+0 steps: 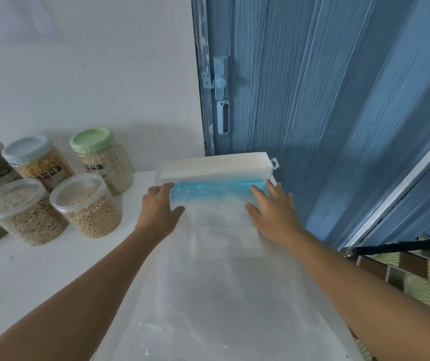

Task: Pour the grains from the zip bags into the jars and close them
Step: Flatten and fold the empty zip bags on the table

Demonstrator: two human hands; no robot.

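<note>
An empty clear zip bag [216, 282] lies flat down the centre of the frame, its blue zip strip [216, 190] at the far end, tucked at the mouth of a white box [214, 166]. The left hand [158, 208] and right hand [274, 212] rest at the 2 upper corners, fingers extended and holding nothing, probably to steer the bag squarely into the box. At left stand 2 open jars [86, 204] of grain without lids; behind them, 3 lidded jars [99, 157]. Judged: closing the 2 open jars remains.
</note>
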